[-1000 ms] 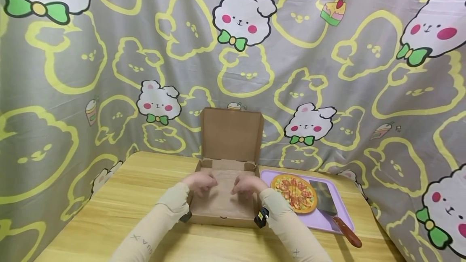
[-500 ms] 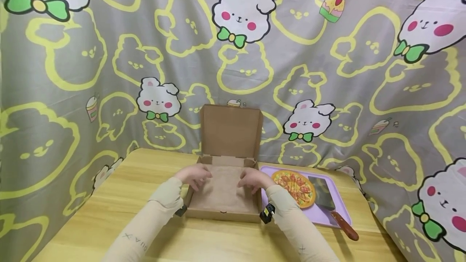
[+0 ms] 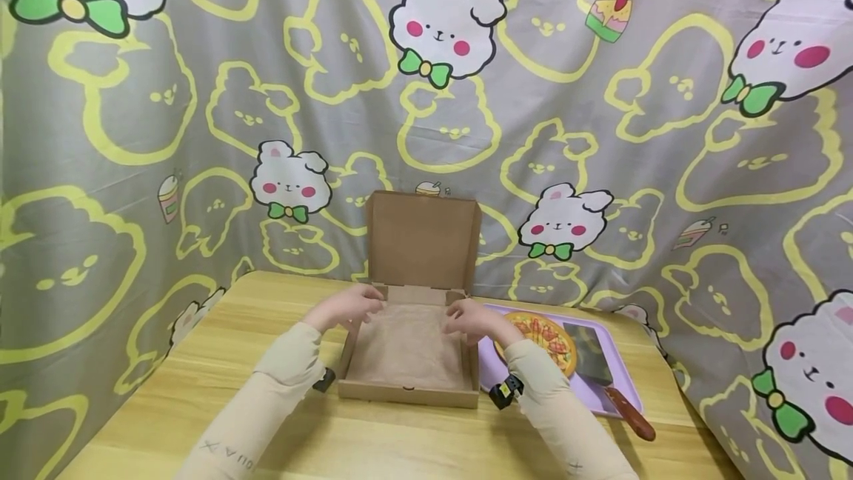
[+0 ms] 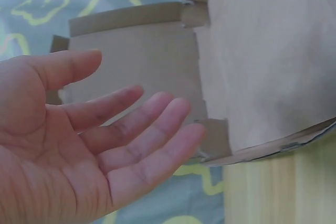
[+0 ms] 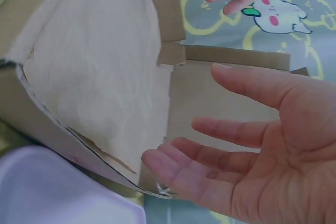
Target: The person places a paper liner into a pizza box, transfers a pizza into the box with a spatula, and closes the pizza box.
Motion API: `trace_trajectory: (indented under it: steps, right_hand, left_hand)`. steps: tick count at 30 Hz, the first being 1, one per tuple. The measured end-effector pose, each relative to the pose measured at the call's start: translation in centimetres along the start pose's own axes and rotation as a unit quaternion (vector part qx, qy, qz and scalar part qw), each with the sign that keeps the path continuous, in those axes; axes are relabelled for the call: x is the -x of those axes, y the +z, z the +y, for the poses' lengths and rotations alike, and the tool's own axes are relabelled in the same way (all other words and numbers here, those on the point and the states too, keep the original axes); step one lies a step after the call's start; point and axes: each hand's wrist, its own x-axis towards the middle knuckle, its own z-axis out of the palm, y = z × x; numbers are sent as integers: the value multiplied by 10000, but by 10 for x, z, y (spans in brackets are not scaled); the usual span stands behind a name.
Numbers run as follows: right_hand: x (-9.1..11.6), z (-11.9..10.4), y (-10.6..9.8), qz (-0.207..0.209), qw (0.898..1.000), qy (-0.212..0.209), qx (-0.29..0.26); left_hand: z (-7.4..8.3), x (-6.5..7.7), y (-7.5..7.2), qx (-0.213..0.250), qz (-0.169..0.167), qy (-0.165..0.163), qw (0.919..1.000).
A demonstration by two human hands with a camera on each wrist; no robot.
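Note:
A brown cardboard pizza box (image 3: pixel 409 393) stands on the table with its lid (image 3: pixel 423 239) raised at the back. Brown lining paper (image 3: pixel 413 347) covers its floor. Over the box's left side is my left hand (image 3: pixel 346 307), its fingers spread and holding nothing, as the left wrist view shows with the palm (image 4: pixel 58 166) in sight. My right hand (image 3: pixel 476 319) hovers at the box's right side; its fingers (image 5: pixel 205 182) are loosely extended, and nothing lies between them and the thumb.
Right of the box lies a lilac tray (image 3: pixel 629 384) bearing a pizza (image 3: pixel 543 335) and a wide spatula (image 3: pixel 586 354), whose wooden handle (image 3: pixel 629 413) sticks out past the tray's front edge. A patterned curtain (image 3: pixel 453 132) hangs behind the wooden table (image 3: pixel 280 310).
Both hands have drawn apart and up, from low over the lining paper to the box's two sides. The box, tray, pizza and spatula stay in place.

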Motion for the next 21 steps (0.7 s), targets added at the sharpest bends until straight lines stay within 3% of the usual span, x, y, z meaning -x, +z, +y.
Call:
trace_trajectory:
  steps: [9,16,21]
  right_hand:
    - [8,9,-10,456,9983,-190,301]
    - [27,10,-18,873,9935,-332,644]
    - [43,16,-25,1126,9893,-532,765]
  left_hand:
    - [8,9,-1,-312,427,581,9969]
    - [14,18,6,-265,848,924,9918]
    - [18,25,12,22,1135,1028,9882]
